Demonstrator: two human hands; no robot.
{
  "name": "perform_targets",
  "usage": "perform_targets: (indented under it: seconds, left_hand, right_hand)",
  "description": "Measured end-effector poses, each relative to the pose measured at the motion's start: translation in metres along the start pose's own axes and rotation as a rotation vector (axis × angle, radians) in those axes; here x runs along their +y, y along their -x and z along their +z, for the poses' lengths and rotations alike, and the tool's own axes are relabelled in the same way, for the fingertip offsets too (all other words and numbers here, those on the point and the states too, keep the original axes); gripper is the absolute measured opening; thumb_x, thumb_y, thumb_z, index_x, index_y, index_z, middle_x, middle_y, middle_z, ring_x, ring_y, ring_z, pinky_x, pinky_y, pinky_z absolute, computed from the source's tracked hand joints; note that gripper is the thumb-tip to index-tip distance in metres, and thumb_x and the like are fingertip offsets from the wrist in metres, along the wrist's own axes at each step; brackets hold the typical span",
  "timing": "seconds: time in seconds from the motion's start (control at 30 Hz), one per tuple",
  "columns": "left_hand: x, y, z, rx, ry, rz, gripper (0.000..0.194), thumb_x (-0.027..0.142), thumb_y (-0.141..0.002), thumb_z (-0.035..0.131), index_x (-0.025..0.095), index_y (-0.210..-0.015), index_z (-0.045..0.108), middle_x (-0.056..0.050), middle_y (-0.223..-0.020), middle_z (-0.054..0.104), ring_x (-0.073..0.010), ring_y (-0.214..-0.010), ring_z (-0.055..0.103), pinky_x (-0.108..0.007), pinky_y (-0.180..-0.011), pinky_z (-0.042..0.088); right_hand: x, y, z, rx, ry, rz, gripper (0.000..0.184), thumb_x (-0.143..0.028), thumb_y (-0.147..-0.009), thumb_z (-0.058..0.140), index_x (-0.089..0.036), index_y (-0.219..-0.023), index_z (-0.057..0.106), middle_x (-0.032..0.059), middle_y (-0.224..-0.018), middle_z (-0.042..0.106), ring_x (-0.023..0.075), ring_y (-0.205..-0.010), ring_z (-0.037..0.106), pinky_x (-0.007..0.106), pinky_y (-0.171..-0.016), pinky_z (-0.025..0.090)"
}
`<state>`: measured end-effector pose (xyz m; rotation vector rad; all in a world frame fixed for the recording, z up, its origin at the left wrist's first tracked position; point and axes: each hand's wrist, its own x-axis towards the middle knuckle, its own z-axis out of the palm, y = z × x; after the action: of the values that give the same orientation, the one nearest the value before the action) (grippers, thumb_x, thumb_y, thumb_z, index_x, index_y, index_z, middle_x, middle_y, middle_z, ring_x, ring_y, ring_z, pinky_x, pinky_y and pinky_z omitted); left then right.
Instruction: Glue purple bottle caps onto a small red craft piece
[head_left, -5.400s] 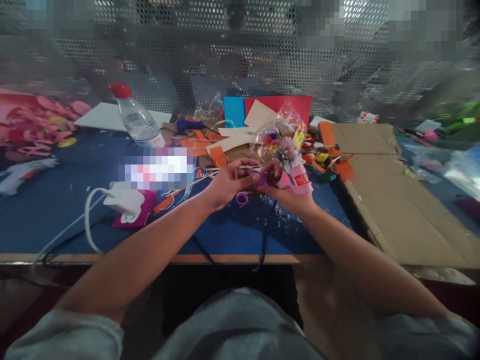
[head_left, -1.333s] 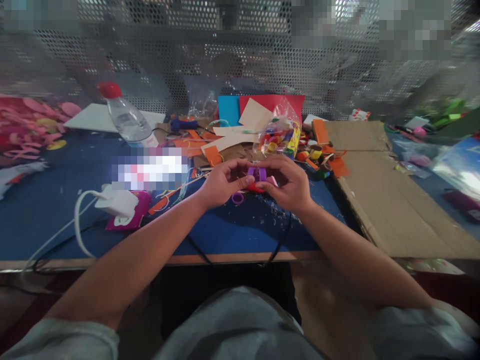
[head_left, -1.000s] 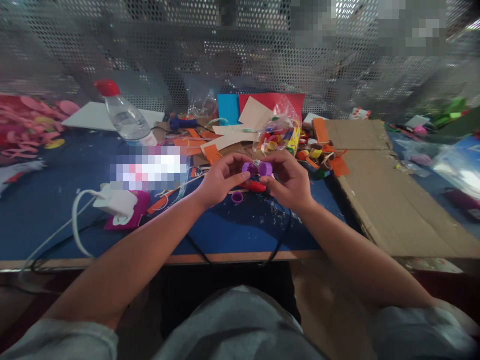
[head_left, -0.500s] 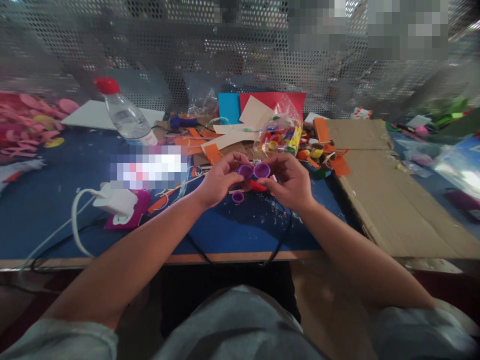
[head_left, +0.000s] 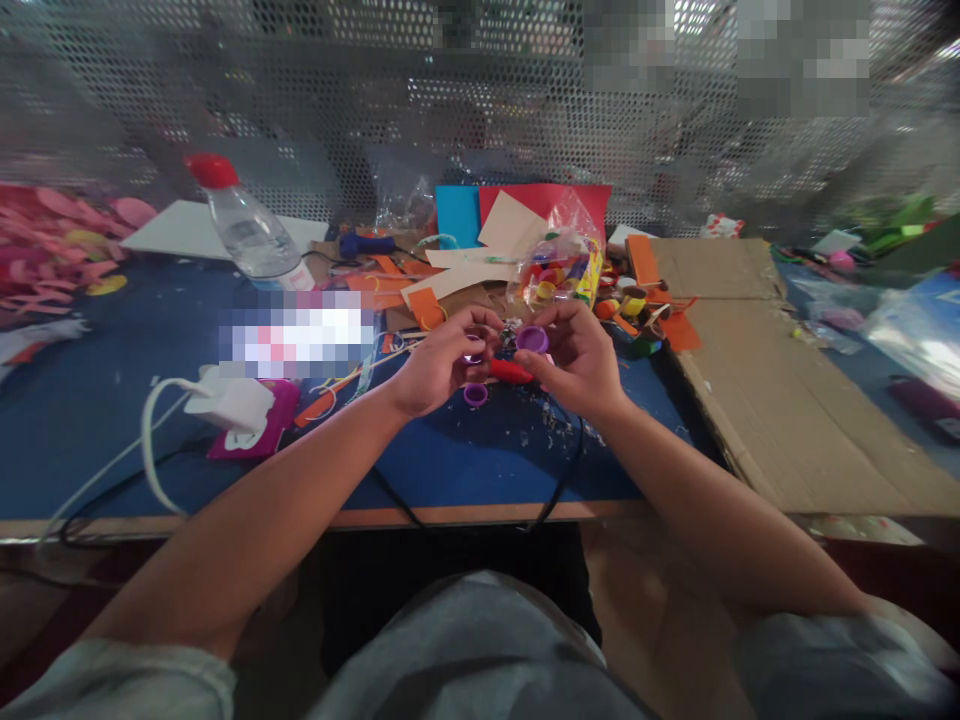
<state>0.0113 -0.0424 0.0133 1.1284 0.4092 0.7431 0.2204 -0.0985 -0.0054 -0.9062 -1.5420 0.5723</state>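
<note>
My right hand (head_left: 589,365) pinches a small round purple cup (head_left: 532,340) between thumb and fingers, its hollow side facing me. Another small purple cup (head_left: 472,349) sits in the closed fingers of my left hand (head_left: 435,368), mostly covered by them. A gap separates the two cups. Below them, a third purple cup (head_left: 475,394) rests on the blue table mat (head_left: 450,455). Just under my hands lies a red object (head_left: 512,372), partly hidden, whose kind I cannot make out.
Behind my hands are a clear bag of colourful caps (head_left: 555,275), orange scraps (head_left: 426,308) and coloured sheets (head_left: 458,215). A red-capped bottle (head_left: 255,235) and a white charger (head_left: 236,405) stand left. Cardboard (head_left: 780,390) covers the right. White shavings (head_left: 555,430) litter the mat.
The two held cups have moved apart. The left one has turned and slipped deeper among my left fingers. The right one has shifted slightly right. The cup on the mat has stayed put.
</note>
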Motion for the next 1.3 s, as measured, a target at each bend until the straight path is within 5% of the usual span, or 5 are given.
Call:
perform_targets:
  seconds: [0.1, 0.3, 0.53, 0.77, 1.3]
  left_hand:
    - [-0.001, 0.0, -0.001, -0.035, 0.03, 0.024, 0.047, 0.012, -0.069, 0.068, 0.022, -0.115, 0.061, -0.001, -0.095, 0.059, -0.0114, -0.074, 0.051, -0.028, -0.067, 0.045]
    - [-0.006, -0.001, -0.002, -0.003, -0.092, 0.063, 0.048, 0.016, -0.08, 0.071, 0.022, -0.126, 0.061, -0.003, -0.107, 0.064, -0.0125, -0.083, 0.058, -0.029, -0.074, 0.048]
    - [-0.011, 0.002, -0.005, -0.082, -0.351, 0.132, 0.04, 0.023, -0.092, 0.07, 0.023, -0.131, 0.06, -0.001, -0.101, 0.066, -0.012, -0.079, 0.061, -0.028, -0.075, 0.05]
    - [-0.017, 0.002, -0.007, -0.147, -0.809, 0.431, 0.057, 0.018, -0.094, 0.066, 0.022, -0.151, 0.059, -0.014, -0.15, 0.066, -0.0312, -0.143, 0.061, -0.05, -0.129, 0.043]
    - [-0.016, 0.004, -0.004, -0.15, -1.031, 0.508, 0.062, 0.015, -0.1, 0.057, 0.02, -0.161, 0.052, -0.018, -0.164, 0.06, -0.0329, -0.151, 0.059, -0.053, -0.13, 0.047]
  right_hand:
    - [-0.004, -0.001, -0.004, -0.035, 0.108, -0.038, 0.028, -0.041, -0.096, 0.08, -0.027, -0.114, 0.064, -0.0001, -0.092, 0.068, 0.0139, -0.065, 0.058, 0.03, -0.056, 0.047]
    - [-0.012, -0.005, -0.006, -0.077, 0.233, -0.198, 0.004, -0.029, -0.096, 0.071, -0.025, -0.098, 0.071, 0.0036, -0.097, 0.075, 0.0213, -0.086, 0.069, 0.041, -0.078, 0.056]
    - [-0.011, -0.003, -0.004, -0.121, 0.234, -0.168, 0.019, -0.012, -0.087, 0.063, -0.026, -0.098, 0.071, 0.0042, -0.097, 0.076, 0.0227, -0.091, 0.071, 0.043, -0.084, 0.057]
    - [-0.009, -0.003, -0.004, -0.201, 0.258, -0.168, 0.016, -0.035, -0.099, 0.073, -0.023, -0.107, 0.079, 0.0038, -0.09, 0.078, 0.0191, -0.079, 0.068, 0.038, -0.076, 0.056]
    - [-0.009, -0.002, 0.001, -0.131, 0.138, 0.055, 0.016, -0.035, -0.092, 0.079, -0.021, -0.086, 0.081, 0.0026, -0.082, 0.078, 0.0149, -0.071, 0.064, 0.032, -0.066, 0.052]
